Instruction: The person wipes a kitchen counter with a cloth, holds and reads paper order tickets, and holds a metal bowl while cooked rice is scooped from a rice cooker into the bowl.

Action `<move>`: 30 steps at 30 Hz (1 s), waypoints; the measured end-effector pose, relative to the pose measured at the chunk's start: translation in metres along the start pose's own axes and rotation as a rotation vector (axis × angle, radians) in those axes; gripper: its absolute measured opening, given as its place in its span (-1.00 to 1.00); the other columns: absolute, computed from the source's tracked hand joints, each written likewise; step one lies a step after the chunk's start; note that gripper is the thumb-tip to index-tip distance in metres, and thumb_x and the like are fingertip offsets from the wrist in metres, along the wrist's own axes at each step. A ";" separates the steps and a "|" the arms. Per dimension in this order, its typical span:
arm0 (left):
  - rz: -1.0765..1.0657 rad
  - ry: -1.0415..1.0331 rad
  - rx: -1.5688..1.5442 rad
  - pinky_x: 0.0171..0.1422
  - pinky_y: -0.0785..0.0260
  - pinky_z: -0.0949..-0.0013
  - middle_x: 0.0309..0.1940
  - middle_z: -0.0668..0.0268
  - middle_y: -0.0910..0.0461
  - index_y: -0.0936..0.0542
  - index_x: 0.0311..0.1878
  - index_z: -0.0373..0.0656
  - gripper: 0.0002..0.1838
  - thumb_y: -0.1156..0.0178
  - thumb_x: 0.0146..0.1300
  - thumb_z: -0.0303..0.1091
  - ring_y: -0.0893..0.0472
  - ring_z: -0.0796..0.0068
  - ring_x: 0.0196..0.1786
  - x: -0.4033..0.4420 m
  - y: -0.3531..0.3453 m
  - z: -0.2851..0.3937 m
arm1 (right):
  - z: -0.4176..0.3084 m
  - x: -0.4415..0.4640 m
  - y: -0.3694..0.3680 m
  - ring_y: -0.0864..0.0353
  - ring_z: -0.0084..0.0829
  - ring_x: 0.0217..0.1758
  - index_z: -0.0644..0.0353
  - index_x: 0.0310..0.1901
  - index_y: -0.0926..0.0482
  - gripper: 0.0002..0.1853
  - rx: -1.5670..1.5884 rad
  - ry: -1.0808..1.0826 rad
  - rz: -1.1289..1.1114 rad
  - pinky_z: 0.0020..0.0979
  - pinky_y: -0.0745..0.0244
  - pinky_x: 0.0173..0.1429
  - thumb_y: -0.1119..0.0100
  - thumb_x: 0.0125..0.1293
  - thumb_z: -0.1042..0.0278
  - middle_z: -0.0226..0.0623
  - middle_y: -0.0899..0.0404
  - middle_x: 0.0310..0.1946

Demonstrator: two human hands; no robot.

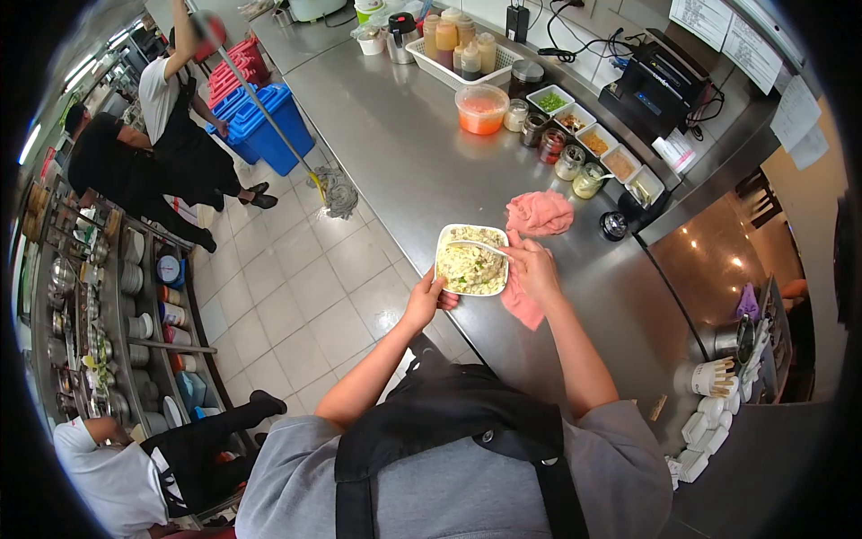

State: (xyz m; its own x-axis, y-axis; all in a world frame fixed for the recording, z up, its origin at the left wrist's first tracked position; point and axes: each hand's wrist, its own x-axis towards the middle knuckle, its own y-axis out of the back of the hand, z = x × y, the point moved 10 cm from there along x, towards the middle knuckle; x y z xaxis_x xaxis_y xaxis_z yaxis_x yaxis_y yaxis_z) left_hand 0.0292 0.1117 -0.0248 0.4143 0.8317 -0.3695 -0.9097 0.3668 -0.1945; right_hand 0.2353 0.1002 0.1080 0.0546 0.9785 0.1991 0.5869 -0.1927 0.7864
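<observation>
Near the metal table's (359, 108) front edge, left hand (429, 302) grips filled white square bowl (439, 251); right hand (533, 268) pinches white spoon (480, 244), mixing seemingly unfinished.

The head camera looks down over the counter (377, 117).

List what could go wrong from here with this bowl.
1. The white square bowl appears right at the front edge of the steel counter; if the left hand slips, it might drop to the tiled floor.
2. The chopped mixture fills most of the bowl, so the spoon in the right hand could push some over the rim.
3. Any spill might soil the pink cloth beside it.
</observation>
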 end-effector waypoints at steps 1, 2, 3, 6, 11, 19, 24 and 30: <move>0.002 -0.004 0.000 -0.30 -0.52 0.45 -0.44 0.25 -0.59 -0.03 0.45 -0.11 -0.48 0.20 0.47 -0.31 -0.59 0.52 -0.45 0.001 0.000 0.002 | 0.005 0.001 -0.002 -0.52 -0.38 -0.04 -0.04 -0.14 -0.70 -0.76 0.041 -0.048 -0.003 -0.31 -0.29 0.06 -0.15 0.19 0.42 -0.36 -0.58 -0.26; -0.006 -0.002 -0.003 -0.30 -0.52 0.44 -0.44 0.24 -0.59 -0.02 0.45 -0.12 -0.48 0.20 0.47 -0.31 -0.59 0.52 -0.45 0.001 -0.001 0.003 | 0.006 0.004 -0.001 -0.52 -0.38 -0.04 -0.04 -0.14 -0.70 -0.76 0.042 -0.041 -0.004 -0.31 -0.29 0.06 -0.15 0.19 0.42 -0.36 -0.58 -0.26; -0.013 0.007 -0.005 -0.30 -0.52 0.44 -0.43 0.24 -0.59 -0.02 0.45 -0.12 -0.48 0.20 0.48 -0.31 -0.59 0.51 -0.45 0.000 0.000 0.001 | 0.008 0.003 0.006 -0.52 -0.37 -0.04 -0.04 -0.15 -0.70 -0.77 0.181 -0.079 0.019 -0.29 -0.29 0.05 -0.16 0.18 0.42 -0.34 -0.57 -0.30; 0.000 0.000 0.009 -0.30 -0.53 0.43 -0.43 0.23 -0.59 -0.01 0.45 -0.13 -0.47 0.20 0.47 -0.31 -0.59 0.50 -0.45 0.001 0.001 -0.001 | 0.001 -0.002 0.020 -0.53 -0.34 -0.09 -0.01 -0.16 -0.70 -0.77 0.285 -0.087 0.046 -0.27 -0.33 0.01 -0.17 0.17 0.43 -0.29 -0.55 -0.36; -0.007 0.002 0.005 -0.31 -0.53 0.44 -0.43 0.22 -0.60 0.00 0.46 -0.13 -0.46 0.19 0.47 -0.31 -0.60 0.49 -0.46 0.000 -0.001 0.002 | 0.000 -0.010 0.008 -0.54 -0.24 -0.25 0.04 -0.16 -0.69 -0.77 -0.002 0.137 0.093 -0.26 -0.41 -0.12 -0.17 0.15 0.47 -0.24 -0.52 -0.40; -0.006 0.008 0.015 -0.33 -0.52 0.44 -0.44 0.21 -0.60 0.02 0.46 -0.13 -0.46 0.21 0.47 -0.32 -0.59 0.50 -0.47 0.003 0.001 -0.004 | 0.023 0.031 0.016 -0.52 -0.31 -0.25 0.06 -0.13 -0.69 -0.75 0.098 -0.019 0.125 -0.35 -0.41 -0.11 -0.18 0.16 0.51 -0.26 -0.51 -0.35; 0.003 0.003 0.010 -0.34 -0.52 0.44 -0.45 0.22 -0.59 0.00 0.46 -0.12 -0.47 0.21 0.48 -0.32 -0.59 0.51 -0.48 0.000 0.000 0.000 | 0.021 0.038 -0.006 -0.52 -0.29 -0.22 0.03 -0.14 -0.69 -0.76 0.087 0.062 0.107 -0.31 -0.41 -0.10 -0.19 0.16 0.48 -0.25 -0.52 -0.33; -0.001 -0.009 -0.002 -0.35 -0.52 0.44 -0.45 0.23 -0.59 -0.03 0.45 -0.11 -0.48 0.20 0.48 -0.31 -0.58 0.51 -0.49 0.003 0.001 -0.003 | 0.021 0.024 -0.009 -0.47 -0.36 -0.12 -0.14 -0.17 -0.71 -0.76 0.005 0.058 0.058 -0.29 -0.28 0.06 -0.18 0.16 0.41 -0.40 -0.50 -0.35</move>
State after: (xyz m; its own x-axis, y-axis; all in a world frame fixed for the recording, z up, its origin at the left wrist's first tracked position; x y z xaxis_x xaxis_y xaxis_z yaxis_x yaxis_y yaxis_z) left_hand 0.0299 0.1129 -0.0284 0.4150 0.8352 -0.3608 -0.9092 0.3668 -0.1969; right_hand 0.2478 0.1273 0.0934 0.0418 0.9597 0.2780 0.5885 -0.2485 0.7693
